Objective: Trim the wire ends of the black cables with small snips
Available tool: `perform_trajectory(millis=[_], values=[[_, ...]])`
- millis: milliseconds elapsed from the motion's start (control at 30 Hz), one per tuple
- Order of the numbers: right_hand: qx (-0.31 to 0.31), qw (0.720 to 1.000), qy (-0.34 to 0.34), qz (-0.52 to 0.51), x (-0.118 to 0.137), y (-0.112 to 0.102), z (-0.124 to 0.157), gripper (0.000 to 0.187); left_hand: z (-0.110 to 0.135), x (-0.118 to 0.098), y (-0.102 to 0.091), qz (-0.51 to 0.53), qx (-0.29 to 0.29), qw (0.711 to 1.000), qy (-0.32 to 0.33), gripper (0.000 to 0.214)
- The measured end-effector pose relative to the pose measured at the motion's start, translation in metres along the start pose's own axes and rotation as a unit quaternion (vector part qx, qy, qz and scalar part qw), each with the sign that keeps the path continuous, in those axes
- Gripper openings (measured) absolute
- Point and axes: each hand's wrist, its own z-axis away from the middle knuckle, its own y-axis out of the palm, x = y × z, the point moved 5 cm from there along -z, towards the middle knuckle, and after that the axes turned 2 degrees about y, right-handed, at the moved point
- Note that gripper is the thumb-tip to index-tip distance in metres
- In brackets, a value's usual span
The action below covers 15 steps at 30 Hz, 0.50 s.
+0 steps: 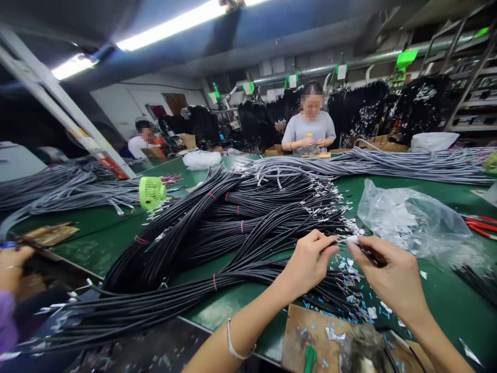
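My left hand [310, 261] is closed in a pinch on a thin wire end [341, 240]; the cable behind it cannot be made out. Facing it, my right hand [392, 274] pinches a small white piece [352, 240] at the wire's tip. Something dark and thin shows under the right fingers, too hidden to name. Beneath both hands lie the stripped ends of black cables [248, 277], with coloured wires fanning out. Larger black cable bundles [209, 212], held by red ties, stretch away to the left.
In front lies a stained wooden board [295, 331] with a green knob [309, 357]. A clear plastic bag [411, 212] and red-handled pliers [481, 224] are to the right. Grey cables [373, 163] and a green fan [152, 192] stand farther back. A co-worker [310, 127] sits opposite; another person's hand [13, 259] is left.
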Motion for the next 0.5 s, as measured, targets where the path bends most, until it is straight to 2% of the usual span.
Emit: perform_trajectory(millis=[133, 267, 400, 500], values=[[0.023, 0.995, 0.076, -0.063, -0.008, 0.006, 0.0, 0.019, 0.001, -0.004, -0.007, -0.002, -0.03, 1.0, -0.009, 0.022], [0.024, 0.982, 0.147, -0.119, -0.013, 0.011, 0.004, 0.034, 0.003, -0.01, -0.015, 0.003, -0.08, 0.997, -0.009, 0.014], [0.056, 0.989, 0.104, -0.092, -0.007, 0.015, 0.007, 0.02, 0.006, -0.012, -0.015, 0.02, -0.074, 0.997, -0.007, 0.012], [0.042, 0.997, 0.052, -0.044, -0.001, 0.013, 0.008, 0.014, 0.006, -0.008, -0.015, 0.058, -0.065, 0.996, -0.036, 0.012]])
